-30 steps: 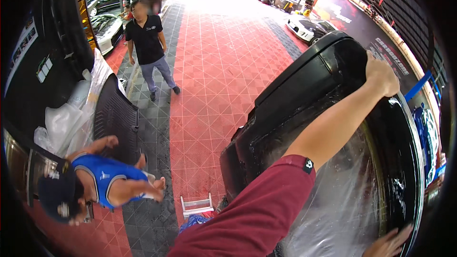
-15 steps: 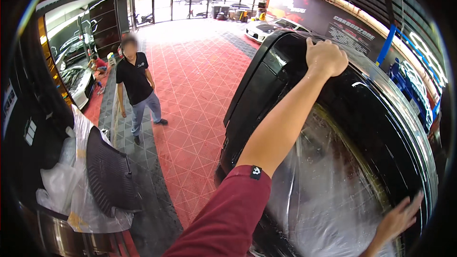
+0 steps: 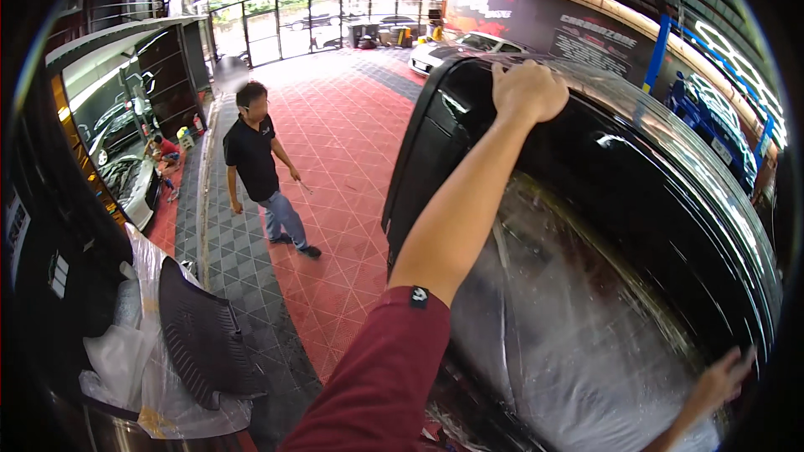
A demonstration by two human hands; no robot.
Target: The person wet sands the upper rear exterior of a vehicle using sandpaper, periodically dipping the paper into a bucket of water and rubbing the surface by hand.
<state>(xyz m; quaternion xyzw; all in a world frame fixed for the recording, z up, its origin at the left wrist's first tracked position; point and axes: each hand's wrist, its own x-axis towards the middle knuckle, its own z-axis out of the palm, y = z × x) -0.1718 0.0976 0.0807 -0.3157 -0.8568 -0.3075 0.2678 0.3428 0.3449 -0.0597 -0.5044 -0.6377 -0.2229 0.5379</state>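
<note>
Black car (image 3: 636, 176), right foreground

Clear plastic sheeting (image 3: 578, 335) fills the car's window area; inside or over glass, cannot tell. Left hand (image 3: 529, 94) curled at car's upper edge, fingertips hidden, grip unclear. Right hand (image 3: 717, 385) blurred, fingers apart, near bodywork. Dark bins (image 3: 362, 34), far back: contents too small to tell.

A person in a black shirt and blue-grey trousers (image 3: 251, 155) stands on a red and grey tiled floor (image 3: 352, 130). At lower left, a black ridged mat (image 3: 205, 335) leans beside crumpled clear plastic sheeting (image 3: 121, 356). Farther off, a crouching person in red (image 3: 166, 151) is near a pale car (image 3: 141, 188). A dark-framed fence (image 3: 293, 29) spans the back; a blue post (image 3: 657, 54) rises at right.
</note>
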